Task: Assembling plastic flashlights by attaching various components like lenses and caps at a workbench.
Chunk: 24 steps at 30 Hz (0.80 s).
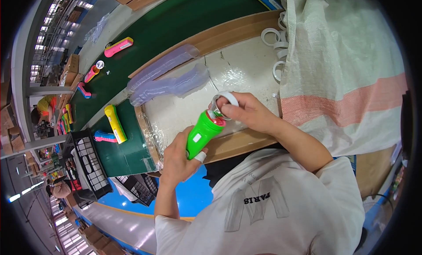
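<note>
My left hand [176,158] is wrapped round the body of a bright green flashlight [203,135], which is tilted with its open head up and to the right. Red and white parts show inside that head. Pinched in my right hand [251,114] is a white ring [229,97], held just above the flashlight's head. Something clear and shiny sits by the ring and my fingertips; the fingers partly hide it. A white band wraps one finger of my left hand. Below both hands lies a shallow cardboard tray [250,74] with a pale bottom.
Two long stacks of clear plastic pieces [169,63] lie in the tray, and several white rings [280,45] sit beside a woven sack [338,74]. Yellow [115,123] and pink [118,47] flashlights rest on the green belt. A black crate [90,162] stands left; another person [60,189] is beyond.
</note>
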Each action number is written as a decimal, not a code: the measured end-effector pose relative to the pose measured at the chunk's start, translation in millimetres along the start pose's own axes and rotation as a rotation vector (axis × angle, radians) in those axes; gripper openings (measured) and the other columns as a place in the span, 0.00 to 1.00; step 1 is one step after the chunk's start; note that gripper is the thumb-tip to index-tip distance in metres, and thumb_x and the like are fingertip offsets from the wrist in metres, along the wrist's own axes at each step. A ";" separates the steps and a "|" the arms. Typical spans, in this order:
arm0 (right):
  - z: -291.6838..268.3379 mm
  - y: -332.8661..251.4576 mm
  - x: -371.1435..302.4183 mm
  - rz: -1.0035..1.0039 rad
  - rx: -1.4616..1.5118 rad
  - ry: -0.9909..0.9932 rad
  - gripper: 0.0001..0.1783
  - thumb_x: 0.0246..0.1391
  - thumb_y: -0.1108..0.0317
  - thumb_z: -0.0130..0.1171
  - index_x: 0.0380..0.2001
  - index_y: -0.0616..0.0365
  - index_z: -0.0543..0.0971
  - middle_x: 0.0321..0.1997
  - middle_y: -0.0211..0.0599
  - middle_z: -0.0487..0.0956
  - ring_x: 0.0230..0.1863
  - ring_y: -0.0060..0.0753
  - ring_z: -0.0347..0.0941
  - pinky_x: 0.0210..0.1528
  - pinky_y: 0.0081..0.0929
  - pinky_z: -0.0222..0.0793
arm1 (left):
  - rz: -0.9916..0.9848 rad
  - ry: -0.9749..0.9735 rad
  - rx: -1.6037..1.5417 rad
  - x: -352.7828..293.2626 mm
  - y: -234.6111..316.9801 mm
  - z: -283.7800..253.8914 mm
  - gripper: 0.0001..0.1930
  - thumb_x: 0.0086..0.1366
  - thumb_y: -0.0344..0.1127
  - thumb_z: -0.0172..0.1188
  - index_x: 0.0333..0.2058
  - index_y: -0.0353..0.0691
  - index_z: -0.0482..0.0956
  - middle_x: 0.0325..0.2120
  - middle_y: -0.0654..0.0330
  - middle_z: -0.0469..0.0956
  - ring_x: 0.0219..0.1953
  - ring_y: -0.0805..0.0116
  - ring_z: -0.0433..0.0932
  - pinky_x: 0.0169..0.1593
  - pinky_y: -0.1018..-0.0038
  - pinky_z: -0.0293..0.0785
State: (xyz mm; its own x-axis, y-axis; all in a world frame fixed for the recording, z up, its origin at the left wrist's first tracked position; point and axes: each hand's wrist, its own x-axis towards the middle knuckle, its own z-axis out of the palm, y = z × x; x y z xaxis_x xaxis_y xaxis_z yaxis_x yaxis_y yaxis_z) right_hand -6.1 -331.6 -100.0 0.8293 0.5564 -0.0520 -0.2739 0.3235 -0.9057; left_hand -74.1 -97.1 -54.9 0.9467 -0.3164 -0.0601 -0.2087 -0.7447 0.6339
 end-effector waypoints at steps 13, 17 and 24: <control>-20.8 -29.1 -3.9 0.602 -0.744 -0.110 0.29 0.64 0.44 0.42 0.32 0.65 0.72 0.22 0.46 0.77 0.26 0.36 0.79 0.24 0.30 0.74 | -0.234 -0.008 -0.281 -14.3 -5.1 -10.7 0.33 0.48 0.33 0.69 0.54 0.33 0.67 0.39 0.51 0.78 0.40 0.62 0.78 0.46 0.68 0.73; -29.7 -0.5 0.6 0.132 -1.386 -0.089 0.27 0.62 0.46 0.46 0.32 0.64 0.73 0.22 0.53 0.77 0.26 0.47 0.78 0.27 0.40 0.74 | -0.231 -0.004 -0.299 -19.8 -7.7 -13.0 0.33 0.48 0.33 0.69 0.54 0.33 0.68 0.37 0.53 0.78 0.37 0.65 0.77 0.43 0.70 0.73; -44.1 2.2 9.1 -0.182 -1.494 0.262 0.14 0.52 0.59 0.60 0.33 0.57 0.71 0.24 0.45 0.76 0.28 0.51 0.74 0.31 0.41 0.69 | -0.414 0.115 -0.398 -41.3 -26.3 -13.0 0.33 0.48 0.33 0.69 0.53 0.33 0.68 0.35 0.55 0.76 0.35 0.68 0.75 0.41 0.72 0.71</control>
State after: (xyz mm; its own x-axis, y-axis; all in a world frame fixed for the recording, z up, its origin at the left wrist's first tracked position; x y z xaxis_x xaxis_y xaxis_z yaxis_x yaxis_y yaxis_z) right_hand 22.4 -359.6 -121.0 0.9006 0.3966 0.1779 0.4312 -0.7631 -0.4815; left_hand -104.5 -56.8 -59.0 0.9549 0.0363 -0.2947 0.2716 -0.5074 0.8178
